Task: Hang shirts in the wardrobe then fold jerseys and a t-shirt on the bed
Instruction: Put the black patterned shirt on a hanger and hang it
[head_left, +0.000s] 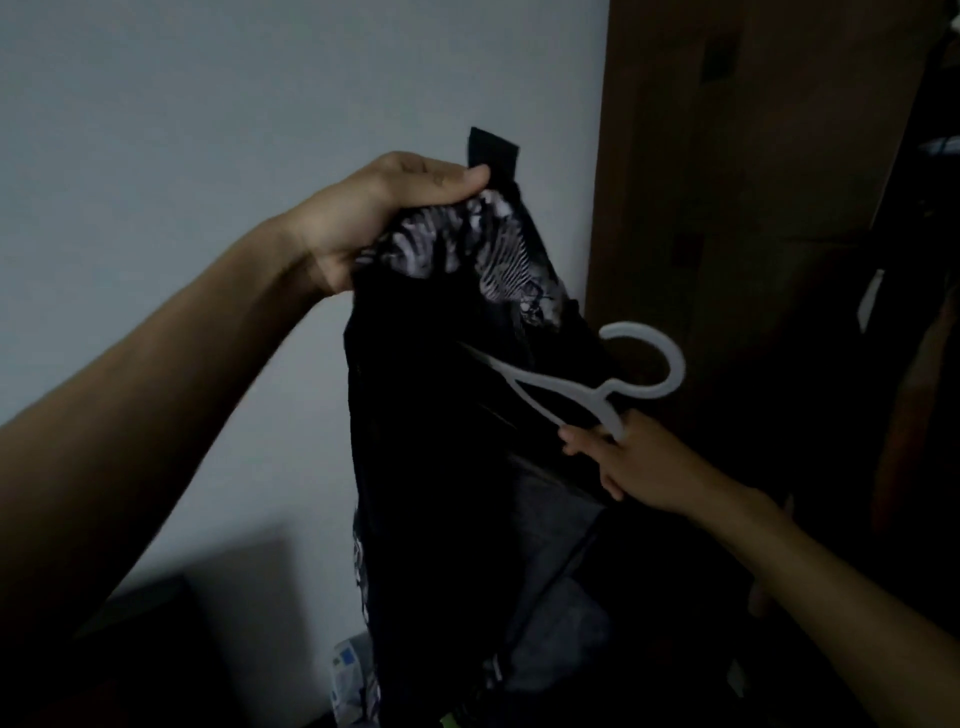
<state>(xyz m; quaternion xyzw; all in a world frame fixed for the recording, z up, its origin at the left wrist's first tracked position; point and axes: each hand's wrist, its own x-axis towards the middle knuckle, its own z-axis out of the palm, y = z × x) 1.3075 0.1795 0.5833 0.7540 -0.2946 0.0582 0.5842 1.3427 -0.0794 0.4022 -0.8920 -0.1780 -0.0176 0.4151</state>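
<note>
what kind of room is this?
Probably a bedroom or a dressing corner at home. The left hand holds up a dark patterned shirt, the right hand holds a white plastic hanger, and a tall brown wardrobe stands against a plain wall. No bed is in view.

Cloth shirt; matt plastic hanger

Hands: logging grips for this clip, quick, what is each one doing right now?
Left hand: gripping the top of the dark shirt.
Right hand: holding the white hanger.
</note>
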